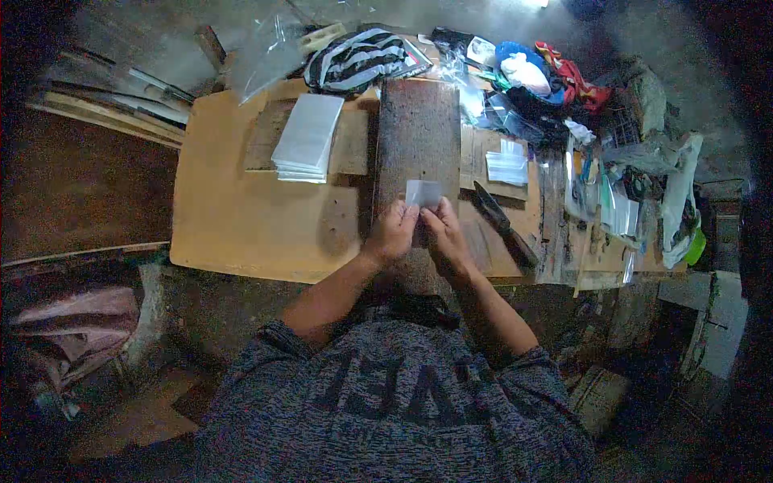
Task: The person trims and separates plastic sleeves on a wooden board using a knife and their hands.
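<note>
Both my left hand (pixel 394 226) and my right hand (pixel 444 230) are closed on a small translucent plastic sheet (pixel 422 191). They hold it by its near edge, thumbs on top, over a dark wooden plank (pixel 419 129). To the left, a stack of long whitish plastic sheets (pixel 307 137) lies on a thin board (pixel 353 141). A smaller pile of clear plastic pieces (pixel 507 166) rests on another board at the right. Beside my right hand lies a dark knife (pixel 501 217), angled toward the table's near edge.
The yellowish table (pixel 241 233) spreads under the boards. At the back are a black-and-white striped cloth (pixel 358 60), a blue basin (pixel 523 68) with a white bag and a red cloth (pixel 570 76). Plastic bags (pixel 683 201) crowd the right end.
</note>
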The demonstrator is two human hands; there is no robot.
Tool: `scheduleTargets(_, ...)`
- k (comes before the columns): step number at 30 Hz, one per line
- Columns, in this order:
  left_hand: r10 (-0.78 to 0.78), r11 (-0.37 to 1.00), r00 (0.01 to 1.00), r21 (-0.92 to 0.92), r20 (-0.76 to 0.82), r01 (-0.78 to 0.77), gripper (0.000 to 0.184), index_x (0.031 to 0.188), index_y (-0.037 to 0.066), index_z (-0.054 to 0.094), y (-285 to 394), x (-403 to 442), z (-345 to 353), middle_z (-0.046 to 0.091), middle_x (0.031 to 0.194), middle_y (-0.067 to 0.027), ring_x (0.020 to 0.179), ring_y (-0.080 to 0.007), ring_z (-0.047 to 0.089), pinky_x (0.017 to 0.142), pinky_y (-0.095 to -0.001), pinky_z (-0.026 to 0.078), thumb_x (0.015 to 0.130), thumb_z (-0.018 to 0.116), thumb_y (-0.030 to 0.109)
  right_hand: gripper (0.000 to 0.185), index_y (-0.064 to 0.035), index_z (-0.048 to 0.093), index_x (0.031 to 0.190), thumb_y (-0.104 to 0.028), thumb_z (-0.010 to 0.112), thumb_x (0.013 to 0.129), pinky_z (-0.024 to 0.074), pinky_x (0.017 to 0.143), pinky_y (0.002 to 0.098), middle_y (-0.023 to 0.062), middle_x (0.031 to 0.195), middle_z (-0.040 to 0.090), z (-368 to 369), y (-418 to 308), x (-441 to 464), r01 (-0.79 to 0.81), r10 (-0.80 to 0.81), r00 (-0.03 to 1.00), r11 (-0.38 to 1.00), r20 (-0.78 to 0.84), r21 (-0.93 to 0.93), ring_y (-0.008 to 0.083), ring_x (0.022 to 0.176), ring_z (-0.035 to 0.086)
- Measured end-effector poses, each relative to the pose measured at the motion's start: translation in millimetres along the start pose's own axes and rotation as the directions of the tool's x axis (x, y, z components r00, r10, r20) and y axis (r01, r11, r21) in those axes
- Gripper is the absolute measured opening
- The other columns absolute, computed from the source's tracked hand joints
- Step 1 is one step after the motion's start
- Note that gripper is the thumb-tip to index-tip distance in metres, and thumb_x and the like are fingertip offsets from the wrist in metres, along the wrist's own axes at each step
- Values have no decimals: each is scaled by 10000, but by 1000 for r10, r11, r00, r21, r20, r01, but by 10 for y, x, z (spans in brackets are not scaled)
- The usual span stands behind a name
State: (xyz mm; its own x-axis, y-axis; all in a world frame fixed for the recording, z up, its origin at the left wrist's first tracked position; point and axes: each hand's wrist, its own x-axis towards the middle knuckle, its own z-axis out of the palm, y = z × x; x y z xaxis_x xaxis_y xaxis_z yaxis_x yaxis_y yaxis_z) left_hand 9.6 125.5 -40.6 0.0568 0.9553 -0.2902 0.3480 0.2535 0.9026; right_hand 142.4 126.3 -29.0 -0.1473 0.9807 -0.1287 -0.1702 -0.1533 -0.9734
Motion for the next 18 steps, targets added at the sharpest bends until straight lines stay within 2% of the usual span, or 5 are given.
scheduleTargets(7,11,976,1000,-217,-3,-12,285,1093,36,564,141,20,-79,628,1020,-99,870,-191,619,778,-330,490,938,501,266,180,-76,484,1080,-184,484,936,367,512,223,-27,796,482,-28,-173,21,-148,147,989,989,19,11,62,633,448)
scheduleTargets(9,-1,605,940,-748,340,272,310,1114,25,561,518,-59,-291,623,1029,-84,888,-191,622,784,-336,499,918,542,264,195,-69,482,1093,-185,490,936,400,531,236,-22,821,509,-1,-342,19,-221,218,975,971,43,86,79,652,483)
scheduleTargets(12,-205,584,815,-600,543,547,355,1190,7,524,550,8,-354,613,1086,-100,949,-209,615,826,-342,501,930,509,250,267,-48,469,1153,-179,521,925,468,662,274,14,943,555,-17,-346,57,-155,142,984,979,105,136,127,796,550)
scheduleTargets(15,125,359,868,-838,481,412,403,1315,31,434,324,185,-173,561,1207,-130,1042,-236,586,883,-374,490,964,423,229,361,-20,443,1209,-138,574,893,454,824,287,98,1071,565,-105,-277,137,-51,60,987,997,152,-63,191,966,562)
scheduleTargets(18,155,201,848,-857,506,474,409,1322,1,406,204,342,-188,562,1203,-147,1086,-259,569,933,-403,464,979,355,217,471,-13,429,1228,-134,652,831,426,891,315,182,1129,533,-93,-651,105,45,5,997,762,76,-646,263,1034,545)
